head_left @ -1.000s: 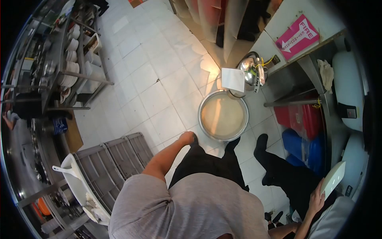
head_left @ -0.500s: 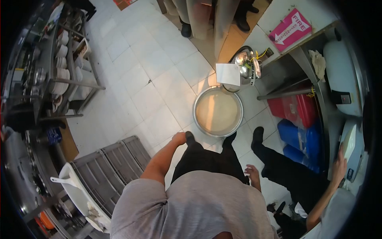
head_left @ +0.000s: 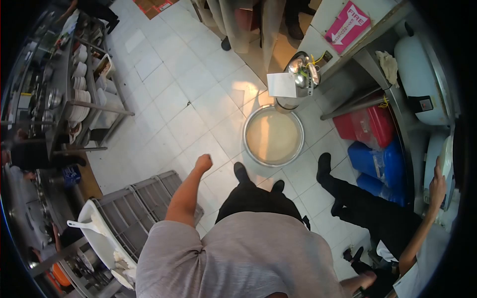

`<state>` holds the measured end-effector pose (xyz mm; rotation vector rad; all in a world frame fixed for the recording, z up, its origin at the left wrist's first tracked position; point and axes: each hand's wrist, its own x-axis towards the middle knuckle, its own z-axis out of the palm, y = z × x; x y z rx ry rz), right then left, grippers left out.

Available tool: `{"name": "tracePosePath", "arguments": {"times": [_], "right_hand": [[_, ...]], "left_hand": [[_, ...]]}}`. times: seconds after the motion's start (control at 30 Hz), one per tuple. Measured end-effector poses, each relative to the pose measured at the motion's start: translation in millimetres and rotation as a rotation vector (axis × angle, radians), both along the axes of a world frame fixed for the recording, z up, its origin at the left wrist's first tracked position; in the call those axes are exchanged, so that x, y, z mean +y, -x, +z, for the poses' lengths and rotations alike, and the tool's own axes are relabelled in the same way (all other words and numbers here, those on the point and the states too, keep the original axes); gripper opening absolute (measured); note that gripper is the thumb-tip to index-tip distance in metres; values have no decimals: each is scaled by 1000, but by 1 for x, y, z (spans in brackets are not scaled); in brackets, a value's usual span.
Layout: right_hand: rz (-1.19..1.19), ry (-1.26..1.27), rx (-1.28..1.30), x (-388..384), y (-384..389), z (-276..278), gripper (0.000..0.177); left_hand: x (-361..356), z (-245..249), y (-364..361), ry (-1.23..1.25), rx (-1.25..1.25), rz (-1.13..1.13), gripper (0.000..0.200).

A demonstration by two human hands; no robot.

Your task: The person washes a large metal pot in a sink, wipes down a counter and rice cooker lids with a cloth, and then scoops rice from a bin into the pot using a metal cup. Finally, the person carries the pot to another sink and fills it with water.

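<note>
My left hand [head_left: 203, 162] is held out in front over the tiled floor, fingers curled into a fist with nothing showing in it. Beside and behind my right hip is my right hand [head_left: 367, 279], smeared by motion, its fingers not clear. In front of my feet a wide metal basin [head_left: 246, 141] stands on the floor, filled with a pale beige mixture. Close against its far edge is a shiny metal appliance [head_left: 298, 67] with a white panel [head_left: 281, 85] on it. Neither hand touches the basin.
At left are a grey crate [head_left: 144, 203], a white tub [head_left: 102, 238] with a white-handled scoop, and shelves with stacked plates [head_left: 79, 106]. Red [head_left: 365, 126] and blue bins [head_left: 372, 161] sit under the right counter. Another person's hand [head_left: 438, 185] holds a pale object there.
My left hand has swung outward to the left and forward. My right hand has gone from beside my thigh back behind my hip. My feet have shifted slightly relative to the basin.
</note>
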<state>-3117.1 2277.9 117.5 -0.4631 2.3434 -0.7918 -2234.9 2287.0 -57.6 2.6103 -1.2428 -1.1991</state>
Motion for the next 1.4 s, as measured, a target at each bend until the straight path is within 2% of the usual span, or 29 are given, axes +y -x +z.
{"name": "tracePosePath", "arguments": {"times": [0.03,0.1,0.2,0.3,0.4,0.5,0.57,0.6,0.63,0.67,0.7,0.73,0.77,0.8,0.83,0.93,0.97,1.07,1.2,1.3,1.33,1.4], "right_hand": [[-38,71,-20,-24,-9,16,18],[-32,150,-51,-60,-3,24,18],[20,211,-83,-115,1,31,19],[59,221,-108,-143,7,28,20],[61,188,-92,-131,29,13,20],[34,93,-31,-88,49,-14,21],[156,-82,-7,-44,45,-56,22],[330,-195,10,-17,38,-87,22],[868,-248,112,16,30,-133,22],[1536,-44,288,46,18,-182,23],[1808,172,230,57,-15,-216,23],[1788,156,-7,60,-58,-239,23],[1519,-108,-370,30,-121,-230,24],[1139,-312,-623,-9,-201,-203,26],[1188,-436,-461,-50,-258,-175,26],[1070,-213,-545,-136,-328,-172,23],[1015,-228,-521,-164,-345,-181,23],[1007,-212,-411,-231,-369,-241,22],[1003,-412,-219,-293,-386,-351,26],[969,-526,-102,-317,-393,-432,34],[949,-546,-119,-321,-393,-455,46],[837,-571,-76,-331,-396,-506,53]], "left_hand": [[14,1,1,-70,28,60,20],[41,4,13,-166,6,38,21],[66,6,49,-176,-26,-72,21],[62,1,91,-148,17,-150,21],[45,-3,123,-76,51,-280,21],[14,14,155,-4,111,-172,20],[4,19,170,24,164,-136,20],[2,18,175,37,193,-111,20],[5,14,177,29,189,-121,20],[8,10,179,22,184,-129,20],[13,6,179,14,178,-137,20],[17,5,180,-20,185,-126,21],[18,6,178,-52,188,-118,22],[21,6,175,-84,190,-114,23],[25,-4,169,-87,198,-127,25],[23,-32,150,-110,222,-120,28],[19,-46,141,-105,246,-78,30],[-5,-91,116,-87,284,180,36],[-54,-206,93,117,235,457,44],[-83,-303,86,149,185,612,50],[-92,-332,92,184,130,640,53],[-119,-384,94,197,93,651,59]]}}
